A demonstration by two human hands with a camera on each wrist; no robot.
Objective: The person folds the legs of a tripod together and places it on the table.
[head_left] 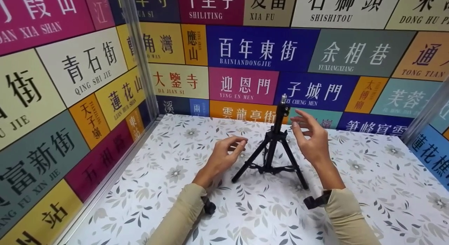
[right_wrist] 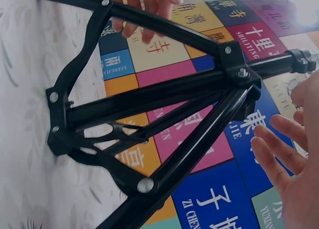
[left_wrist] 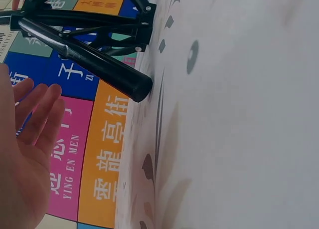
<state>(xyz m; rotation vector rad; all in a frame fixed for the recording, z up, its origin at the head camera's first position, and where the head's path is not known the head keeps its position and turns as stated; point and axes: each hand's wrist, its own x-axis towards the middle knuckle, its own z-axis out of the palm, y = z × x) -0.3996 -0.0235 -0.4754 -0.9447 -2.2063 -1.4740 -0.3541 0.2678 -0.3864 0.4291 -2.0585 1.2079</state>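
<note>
A small black tripod stand (head_left: 269,152) is upright on the table with its legs spread and a silver screw tip on top. To its left is my left hand (head_left: 227,152), fingers loosely bent, apart from the legs. My right hand (head_left: 311,138) is raised to the right of the upper column, also without contact. In the left wrist view, one tripod leg (left_wrist: 107,69) lies beyond the left hand (left_wrist: 30,139). The right wrist view has the tripod's braces (right_wrist: 107,164) and column near the right hand (right_wrist: 289,154), whose fingers are spread and hold nothing.
A white tablecloth (head_left: 196,210) with grey leaves and flowers covers the table. Colourful panels of Chinese place names (head_left: 263,48) form walls behind and at both sides. Metal posts (head_left: 142,62) stand at the corners. Black straps (head_left: 317,200) circle both wrists.
</note>
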